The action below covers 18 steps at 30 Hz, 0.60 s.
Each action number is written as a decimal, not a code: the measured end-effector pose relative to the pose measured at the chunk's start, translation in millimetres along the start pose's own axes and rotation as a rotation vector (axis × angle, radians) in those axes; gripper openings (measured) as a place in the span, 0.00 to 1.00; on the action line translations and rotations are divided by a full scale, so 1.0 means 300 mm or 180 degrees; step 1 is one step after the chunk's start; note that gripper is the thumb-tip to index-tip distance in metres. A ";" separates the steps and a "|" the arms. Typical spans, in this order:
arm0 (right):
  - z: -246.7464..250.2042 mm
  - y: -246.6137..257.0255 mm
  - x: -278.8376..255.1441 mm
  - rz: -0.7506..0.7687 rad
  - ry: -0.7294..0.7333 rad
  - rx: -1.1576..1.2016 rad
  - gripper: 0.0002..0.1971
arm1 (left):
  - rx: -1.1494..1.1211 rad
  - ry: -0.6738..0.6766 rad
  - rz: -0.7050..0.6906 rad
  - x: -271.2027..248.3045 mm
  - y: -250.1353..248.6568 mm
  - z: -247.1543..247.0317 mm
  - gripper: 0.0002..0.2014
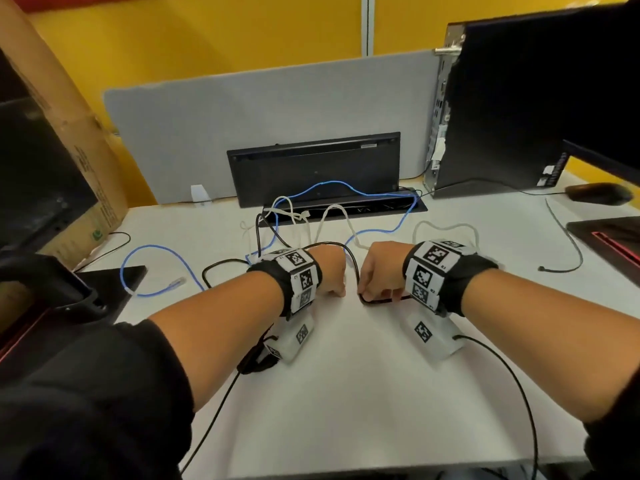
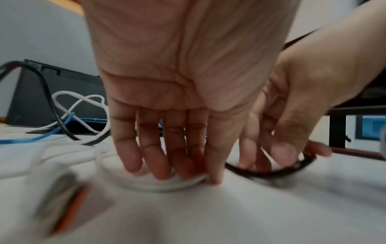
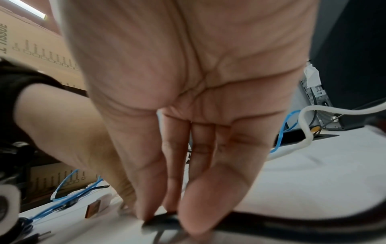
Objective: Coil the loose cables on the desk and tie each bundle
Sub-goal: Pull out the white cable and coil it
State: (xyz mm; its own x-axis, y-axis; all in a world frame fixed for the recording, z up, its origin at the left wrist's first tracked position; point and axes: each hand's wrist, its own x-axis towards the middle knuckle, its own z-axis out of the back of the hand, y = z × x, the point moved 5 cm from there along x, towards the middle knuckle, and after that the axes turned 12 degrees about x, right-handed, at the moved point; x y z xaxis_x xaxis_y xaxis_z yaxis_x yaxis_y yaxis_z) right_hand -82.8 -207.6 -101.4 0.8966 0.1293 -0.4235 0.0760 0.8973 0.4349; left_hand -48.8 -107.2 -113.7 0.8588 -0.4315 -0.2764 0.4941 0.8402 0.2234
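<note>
Smooth white bench [image 1: 346, 375] carries tangled round cables. Right hand [image 1: 381, 268] pinches the glossy black cable [image 1: 353, 268]; left hand [image 1: 329, 271] presses fingertips [image 2: 167, 171] onto a white cable [image 2: 167, 185] loop.

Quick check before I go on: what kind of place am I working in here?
Most likely an office workstation. A grey partition screen backs the white desk, a black desktop computer tower stands at the right, and a keyboard leans on edge against the screen, with loose cables around.
</note>
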 end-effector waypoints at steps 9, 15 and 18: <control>0.161 0.002 0.042 0.1286 -0.0997 0.1053 0.19 | -0.1567 -0.0888 -0.0065 -0.013 0.100 0.261 0.09; 0.300 0.059 0.017 0.1797 -0.1116 0.2771 0.15 | -0.1912 -0.1663 -0.0111 -0.087 0.217 0.457 0.07; 0.365 0.069 0.001 0.1838 -0.1196 0.3146 0.15 | -0.1983 -0.1870 0.0118 -0.114 0.300 0.490 0.07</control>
State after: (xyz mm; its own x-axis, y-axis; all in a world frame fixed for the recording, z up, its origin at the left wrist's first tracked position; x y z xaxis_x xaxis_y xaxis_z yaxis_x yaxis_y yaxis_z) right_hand -33.2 -235.2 -5.6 0.9671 0.1267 0.2206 -0.2243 0.0152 0.9744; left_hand -13.7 -65.3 53.2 0.8889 -0.3556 0.2887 0.4472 0.8100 -0.3792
